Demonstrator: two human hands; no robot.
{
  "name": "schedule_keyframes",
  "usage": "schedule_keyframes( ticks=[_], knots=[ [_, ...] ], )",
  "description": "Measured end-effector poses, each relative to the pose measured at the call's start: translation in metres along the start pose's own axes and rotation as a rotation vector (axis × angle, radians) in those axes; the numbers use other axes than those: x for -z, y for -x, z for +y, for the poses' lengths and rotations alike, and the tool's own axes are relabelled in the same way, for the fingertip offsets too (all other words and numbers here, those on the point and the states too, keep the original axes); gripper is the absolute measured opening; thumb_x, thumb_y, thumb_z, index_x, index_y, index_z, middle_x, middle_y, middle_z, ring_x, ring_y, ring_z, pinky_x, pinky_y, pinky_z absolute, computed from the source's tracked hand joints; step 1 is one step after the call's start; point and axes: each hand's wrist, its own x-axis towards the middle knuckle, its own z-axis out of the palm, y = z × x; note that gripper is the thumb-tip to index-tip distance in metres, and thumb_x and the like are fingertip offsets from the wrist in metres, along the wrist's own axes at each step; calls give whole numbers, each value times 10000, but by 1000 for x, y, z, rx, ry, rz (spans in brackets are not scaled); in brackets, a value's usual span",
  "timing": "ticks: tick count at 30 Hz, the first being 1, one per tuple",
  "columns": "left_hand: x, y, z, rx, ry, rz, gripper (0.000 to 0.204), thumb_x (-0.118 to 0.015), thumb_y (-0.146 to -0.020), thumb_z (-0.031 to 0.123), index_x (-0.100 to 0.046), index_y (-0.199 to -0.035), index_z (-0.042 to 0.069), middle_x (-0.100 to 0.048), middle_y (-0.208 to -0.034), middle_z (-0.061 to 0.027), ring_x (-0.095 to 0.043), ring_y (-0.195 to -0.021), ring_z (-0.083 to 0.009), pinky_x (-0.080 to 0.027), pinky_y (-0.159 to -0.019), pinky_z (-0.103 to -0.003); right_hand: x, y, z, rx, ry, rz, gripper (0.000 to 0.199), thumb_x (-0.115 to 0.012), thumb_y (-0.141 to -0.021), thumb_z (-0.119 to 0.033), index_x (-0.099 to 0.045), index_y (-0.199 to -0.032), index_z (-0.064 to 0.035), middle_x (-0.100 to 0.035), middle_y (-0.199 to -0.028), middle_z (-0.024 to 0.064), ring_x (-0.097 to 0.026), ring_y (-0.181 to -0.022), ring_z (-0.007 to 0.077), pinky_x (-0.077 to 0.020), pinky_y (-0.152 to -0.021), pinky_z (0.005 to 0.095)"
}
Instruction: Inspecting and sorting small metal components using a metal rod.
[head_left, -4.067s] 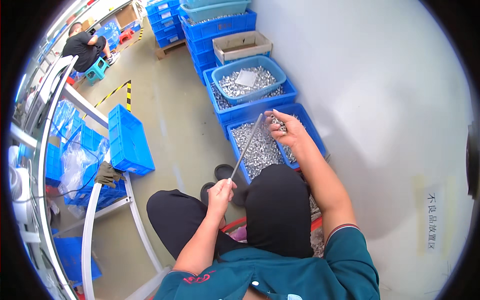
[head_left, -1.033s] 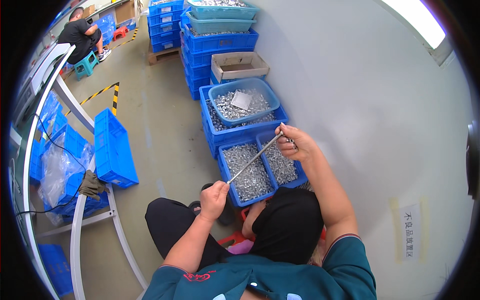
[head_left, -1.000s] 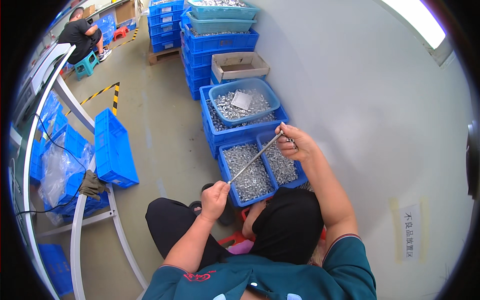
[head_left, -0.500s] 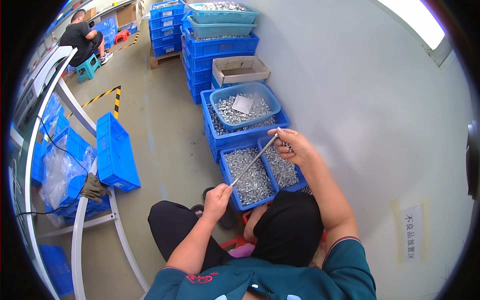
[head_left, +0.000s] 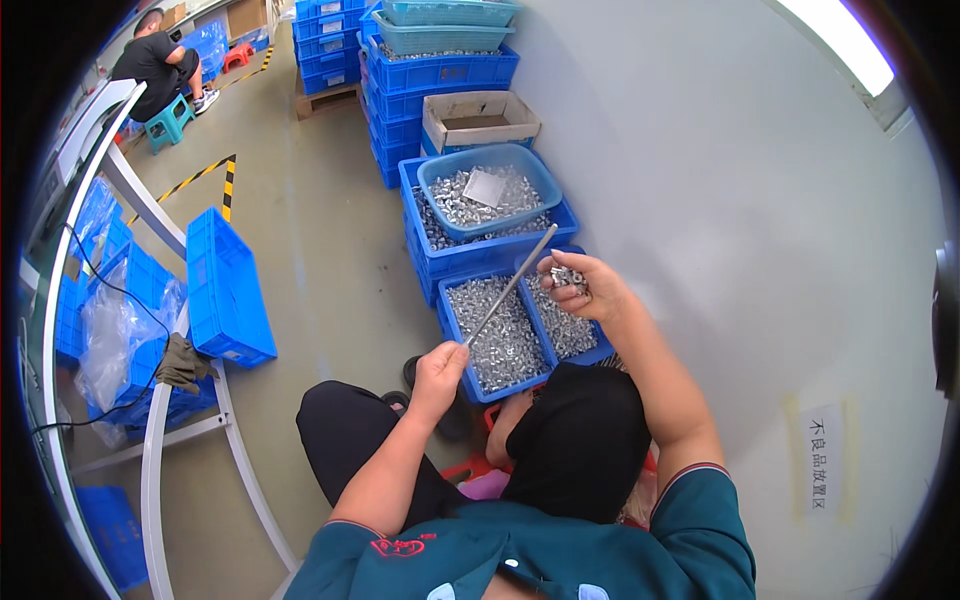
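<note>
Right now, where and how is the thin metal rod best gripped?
The thin metal rod is probably best gripped by its lower end, from the near side, where the left hand holds it: it is straight and slants up and away, its far tip free beside the right hand.

My right hand (head_left: pixel 597 287), right of the frame's centre, has come off the metal rod (head_left: pixel 512 285), whose upper end my fingers met 0.5 s ago. That tip now stands free, and more small metal pieces (head_left: pixel 567 278) show in my grasp.
</note>
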Motion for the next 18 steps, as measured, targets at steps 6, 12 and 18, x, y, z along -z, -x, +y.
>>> schedule_keyframes(
  ticks=[6,12,18],
  knots=[
    [2,5,7,-1,-41,18,272,-510,-897,183,-510,-703,-8,-424,-586,10,-384,-574,-63,-347,-524,-247,-1,-3,3,32,-141,30,291,-453,-870,-246,-532,-1004,0,-535,-778,79,-408,-473,81,-299,-328,160],
    [5,9,8,-15,-74,28,276,-508,-899,198,-505,-691,17,-414,-582,29,-375,-555,-51,-322,-503,-226,6,-11,6,4,-178,-31,219,-448,-893,-238,-525,-902,-34,-488,-723,40,-388,-474,64,-283,-329,156],
    [5,11,5,-12,-80,22,273,-512,-895,196,-499,-692,14,-403,-569,21,-364,-545,-56,-319,-496,-235,10,-14,7,30,-209,-73,237,-534,-889,-305,-523,-862,-70,-470,-696,19,-374,-475,44,-264,-329,143]
  ],
)
